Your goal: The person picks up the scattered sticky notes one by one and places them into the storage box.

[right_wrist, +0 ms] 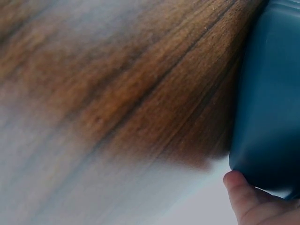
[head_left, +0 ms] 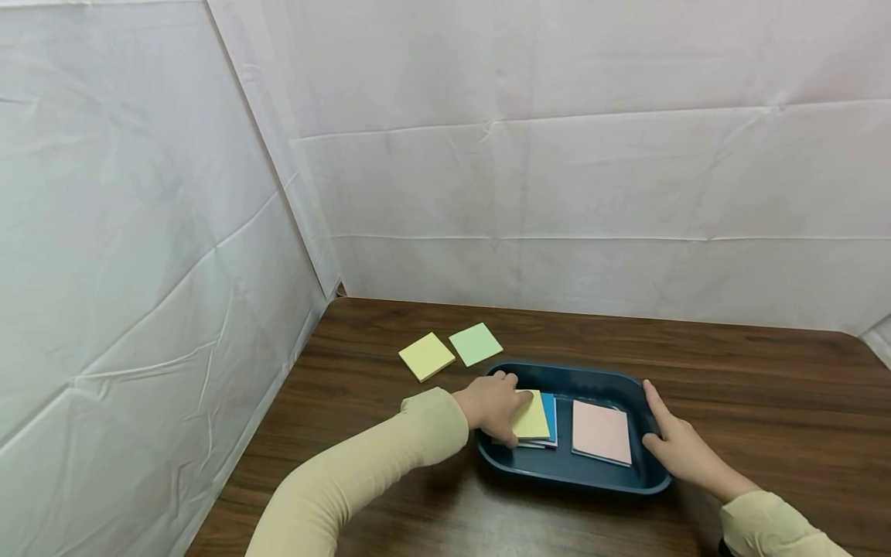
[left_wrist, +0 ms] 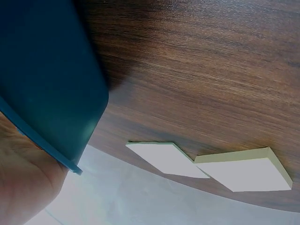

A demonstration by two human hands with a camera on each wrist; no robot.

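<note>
Only head view shows us pink pad (head_left: 602, 432) in tray (head_left: 578, 478). Left hand (head_left: 493, 405) pinches yellow pad (head_left: 532, 417), 9 o'clock; right hand (head_left: 678, 445) spread, steadying rim, 3 o'clock.

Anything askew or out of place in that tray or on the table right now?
Slightly. In the dark blue plastic tray, the yellow sticky pad under the left hand sits skewed on a blue pad, edges fanned out. The pink pad lies flat. Nothing spilled or damaged.

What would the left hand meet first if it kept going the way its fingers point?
The left hand points right, over the yellow pad; going on, it would probably meet the pink pad next, though height is unclear.
</note>
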